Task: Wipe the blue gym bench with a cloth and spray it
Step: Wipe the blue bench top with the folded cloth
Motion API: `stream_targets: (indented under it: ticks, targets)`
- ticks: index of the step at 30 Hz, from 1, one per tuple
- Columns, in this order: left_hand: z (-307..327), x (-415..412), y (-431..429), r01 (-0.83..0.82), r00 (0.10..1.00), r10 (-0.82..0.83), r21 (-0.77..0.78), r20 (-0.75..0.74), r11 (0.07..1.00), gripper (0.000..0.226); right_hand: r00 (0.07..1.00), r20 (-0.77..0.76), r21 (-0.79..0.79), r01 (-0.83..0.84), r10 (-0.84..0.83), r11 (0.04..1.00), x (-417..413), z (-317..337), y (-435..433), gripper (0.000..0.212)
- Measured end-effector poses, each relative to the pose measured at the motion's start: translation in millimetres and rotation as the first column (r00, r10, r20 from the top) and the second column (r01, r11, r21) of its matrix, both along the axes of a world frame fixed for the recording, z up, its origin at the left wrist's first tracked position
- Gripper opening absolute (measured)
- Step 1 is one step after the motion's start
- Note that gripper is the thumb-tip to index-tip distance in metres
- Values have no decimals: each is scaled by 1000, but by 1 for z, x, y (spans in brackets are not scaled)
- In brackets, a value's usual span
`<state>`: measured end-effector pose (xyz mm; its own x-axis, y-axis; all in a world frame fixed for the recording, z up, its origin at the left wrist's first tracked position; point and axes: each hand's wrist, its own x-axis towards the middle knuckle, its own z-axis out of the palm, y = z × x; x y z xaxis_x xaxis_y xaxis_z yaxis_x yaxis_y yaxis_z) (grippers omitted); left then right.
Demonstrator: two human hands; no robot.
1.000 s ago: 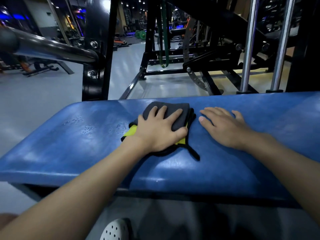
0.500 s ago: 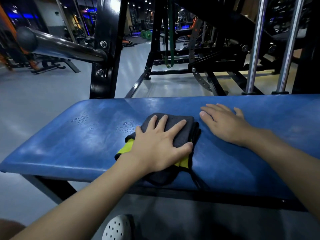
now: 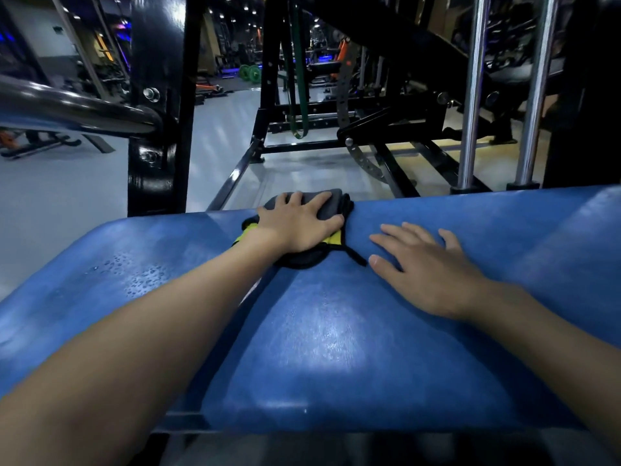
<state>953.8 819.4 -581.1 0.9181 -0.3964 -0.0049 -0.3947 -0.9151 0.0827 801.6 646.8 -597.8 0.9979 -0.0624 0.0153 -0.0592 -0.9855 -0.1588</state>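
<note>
Left hand (image 3: 297, 223) lies flat on the grey-yellow cloth (image 3: 331, 201), fingers straight and spread, pressing it down without gripping. The cloth is now at the far edge of the blue bench (image 3: 336, 331). Half a second ago it was near the front edge, so the stroke runs away from the person. Right hand (image 3: 426, 270) stays flat on the bare pad just right of the cloth, fingers straight, holding nothing. Spray droplets (image 3: 141, 274) remain on the left part.
</note>
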Motion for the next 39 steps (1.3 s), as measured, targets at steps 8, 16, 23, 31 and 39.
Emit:
stream_targets:
  ticks: [8,16,23,31,39]
  targets:
    - [-1,-28,13,38,999,-38,12,-12,999,72,999,48,53,18,-21,998,0,-1,0,57]
    - [-7,-129,56,91,994,-92,18,65,996,73,999,38,42,30,-32,999,0,1,1,56]
    - [-9,-186,85,88,994,-90,32,57,996,86,1000,16,4,18,-18,1000,-5,6,4,57]
    - [-8,-168,77,54,995,-54,0,85,999,94,995,98,110,-32,22,993,6,12,26,54]
    - [-6,-64,58,24,998,-22,-35,54,999,84,999,17,38,-29,28,999,13,0,31,52]
